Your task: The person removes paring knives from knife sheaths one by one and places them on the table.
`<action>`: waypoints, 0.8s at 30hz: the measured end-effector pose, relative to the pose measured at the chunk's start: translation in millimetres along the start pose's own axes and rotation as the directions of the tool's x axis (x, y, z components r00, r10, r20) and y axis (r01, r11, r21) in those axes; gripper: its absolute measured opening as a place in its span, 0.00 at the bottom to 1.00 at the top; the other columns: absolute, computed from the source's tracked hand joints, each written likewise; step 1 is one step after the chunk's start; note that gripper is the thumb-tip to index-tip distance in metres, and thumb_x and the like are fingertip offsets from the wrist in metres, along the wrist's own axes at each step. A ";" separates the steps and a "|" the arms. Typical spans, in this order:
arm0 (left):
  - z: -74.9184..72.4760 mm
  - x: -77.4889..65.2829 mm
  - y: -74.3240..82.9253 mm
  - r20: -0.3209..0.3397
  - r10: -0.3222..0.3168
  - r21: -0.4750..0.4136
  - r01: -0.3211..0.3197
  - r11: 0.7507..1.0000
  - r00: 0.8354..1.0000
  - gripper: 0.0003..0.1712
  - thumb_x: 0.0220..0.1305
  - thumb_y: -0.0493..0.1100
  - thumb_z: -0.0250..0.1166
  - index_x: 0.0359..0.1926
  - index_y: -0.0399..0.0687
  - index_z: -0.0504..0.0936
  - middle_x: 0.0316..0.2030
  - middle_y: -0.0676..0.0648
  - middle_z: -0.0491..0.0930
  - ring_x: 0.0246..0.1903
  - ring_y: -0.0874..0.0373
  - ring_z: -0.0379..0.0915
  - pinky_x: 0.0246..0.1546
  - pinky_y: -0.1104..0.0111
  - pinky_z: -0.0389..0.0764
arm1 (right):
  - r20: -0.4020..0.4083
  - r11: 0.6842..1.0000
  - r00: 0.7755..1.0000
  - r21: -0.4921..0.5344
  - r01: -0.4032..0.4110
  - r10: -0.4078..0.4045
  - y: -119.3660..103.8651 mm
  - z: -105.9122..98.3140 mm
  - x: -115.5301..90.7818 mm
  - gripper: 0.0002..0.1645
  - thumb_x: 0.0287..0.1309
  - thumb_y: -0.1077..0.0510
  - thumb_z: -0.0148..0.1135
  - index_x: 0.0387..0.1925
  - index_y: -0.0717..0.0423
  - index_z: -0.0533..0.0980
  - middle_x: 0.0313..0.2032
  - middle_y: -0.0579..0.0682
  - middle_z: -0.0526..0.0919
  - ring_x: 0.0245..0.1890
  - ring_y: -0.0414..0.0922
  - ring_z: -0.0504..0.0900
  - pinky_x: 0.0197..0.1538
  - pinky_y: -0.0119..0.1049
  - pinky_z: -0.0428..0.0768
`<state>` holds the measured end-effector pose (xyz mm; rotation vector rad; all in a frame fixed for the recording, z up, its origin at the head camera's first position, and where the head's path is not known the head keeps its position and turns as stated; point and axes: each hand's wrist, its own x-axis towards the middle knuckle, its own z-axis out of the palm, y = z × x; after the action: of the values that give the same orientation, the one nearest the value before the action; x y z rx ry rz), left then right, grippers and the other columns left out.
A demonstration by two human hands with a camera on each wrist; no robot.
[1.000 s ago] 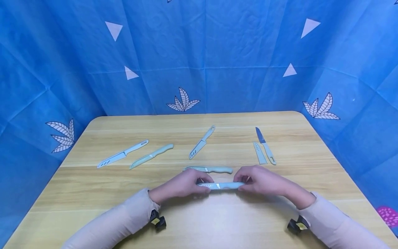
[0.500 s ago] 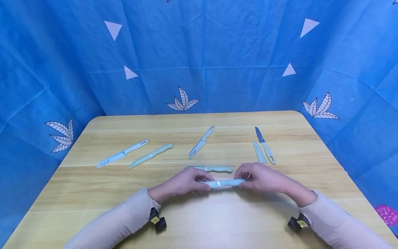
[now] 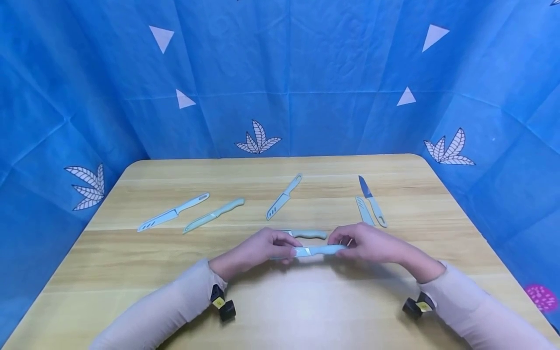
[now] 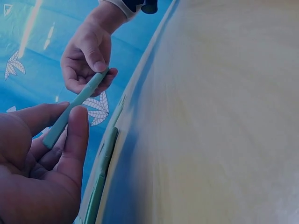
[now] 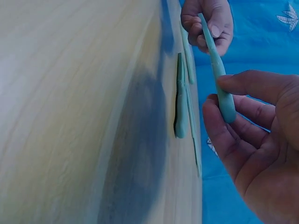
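Two pale sleeves [image 3: 170,304] reach in over the near part of the wood-grain table [image 3: 306,306], each with a small black device [image 3: 223,305] at the wrist. The left hand [image 3: 258,247] pinches the sheathed end of the held knife [image 3: 321,250] between thumb and fingers; the right hand [image 3: 373,242] grips its handle end likewise. The held knife is suspended above the table, roughly crosswise between the hands. It is slim and pale blue-green, with a smooth, slightly curved handle that is thicker and rounded at the end. A glossy, lighter patch marks the area near the sheath mouth. The left fingers cover part of the sheath.

Just beyond lies a similar green-handled knife [image 3: 308,234], partly hidden by the left hand. Farther off, to the left, lie a green sheathed knife [image 3: 214,215] and a bluer sheathed knife [image 3: 173,213] with slots. To the right, a knife with an exposed dark blade [image 3: 371,197] lies beside a slotted loose sheath [image 3: 365,211]. A slotted center knife [image 3: 283,197] lies diagonally near the far edge. Behind the table hangs a blue curtain [image 3: 306,58] with white triangles and leaves.
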<state>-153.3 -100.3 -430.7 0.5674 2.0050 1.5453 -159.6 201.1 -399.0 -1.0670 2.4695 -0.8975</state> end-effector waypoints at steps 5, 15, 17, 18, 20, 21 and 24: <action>-1.5 1.0 0.0 -0.004 -0.008 -0.062 0.008 0.998 1.000 0.13 0.64 0.40 0.67 0.50 0.42 0.84 0.38 0.38 0.85 0.33 0.55 0.81 0.41 0.64 0.84 | 0.038 0.999 0.999 0.034 -0.023 0.022 -2.8 -3.2 2.0 0.13 0.61 0.56 0.67 0.47 0.42 0.80 0.38 0.35 0.82 0.36 0.38 0.79 0.41 0.33 0.83; -3.4 1.6 4.7 -0.018 -0.021 -0.139 0.018 0.990 1.000 0.15 0.63 0.39 0.68 0.50 0.40 0.84 0.41 0.42 0.84 0.39 0.49 0.82 0.44 0.64 0.85 | 0.097 0.980 0.994 0.186 -0.070 0.052 -5.9 -6.6 8.8 0.10 0.63 0.52 0.65 0.46 0.44 0.80 0.33 0.44 0.83 0.32 0.45 0.79 0.34 0.35 0.81; -2.8 1.7 5.1 -0.020 -0.021 -0.152 0.018 0.988 1.000 0.15 0.62 0.38 0.68 0.50 0.39 0.84 0.42 0.43 0.84 0.40 0.48 0.82 0.45 0.64 0.85 | 0.117 0.971 0.990 0.219 -0.098 0.074 -6.2 -6.2 11.0 0.10 0.65 0.51 0.64 0.47 0.44 0.80 0.30 0.48 0.82 0.29 0.48 0.78 0.31 0.36 0.79; -2.4 1.7 5.1 -0.020 -0.019 -0.156 0.016 0.988 1.000 0.15 0.62 0.38 0.68 0.50 0.39 0.84 0.42 0.43 0.84 0.40 0.48 0.82 0.45 0.63 0.85 | 0.128 0.966 0.988 0.236 -0.110 0.081 -6.1 -5.8 12.3 0.10 0.65 0.51 0.63 0.47 0.45 0.80 0.29 0.50 0.82 0.29 0.49 0.78 0.31 0.37 0.79; -1.7 1.6 5.4 -0.022 -0.014 -0.155 0.010 0.988 1.000 0.15 0.62 0.38 0.68 0.50 0.39 0.84 0.42 0.43 0.84 0.39 0.50 0.82 0.44 0.64 0.85 | 0.153 0.956 0.985 0.268 -0.123 0.084 -6.3 -5.2 15.4 0.11 0.67 0.50 0.61 0.48 0.46 0.80 0.26 0.53 0.81 0.27 0.51 0.77 0.30 0.37 0.78; -1.3 1.5 5.4 -0.023 -0.009 -0.156 0.006 0.988 1.000 0.15 0.62 0.38 0.68 0.50 0.39 0.84 0.42 0.43 0.84 0.38 0.50 0.82 0.44 0.63 0.85 | 0.163 0.952 0.983 0.280 -0.127 0.083 -6.5 -4.8 17.0 0.11 0.67 0.50 0.61 0.48 0.46 0.80 0.26 0.54 0.81 0.27 0.52 0.77 0.30 0.37 0.78; -0.3 2.4 5.2 -0.024 0.000 -0.153 -0.003 0.988 1.000 0.15 0.62 0.38 0.68 0.49 0.39 0.84 0.41 0.42 0.85 0.36 0.52 0.82 0.43 0.64 0.85 | 0.200 0.927 0.977 0.346 -0.146 0.080 -6.4 -3.2 22.1 0.12 0.68 0.52 0.60 0.48 0.49 0.80 0.30 0.57 0.83 0.29 0.53 0.80 0.34 0.39 0.82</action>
<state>-155.3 -97.8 -426.0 0.4914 1.8833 1.6964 -172.6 182.8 -393.0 -0.8292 2.0874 -1.1069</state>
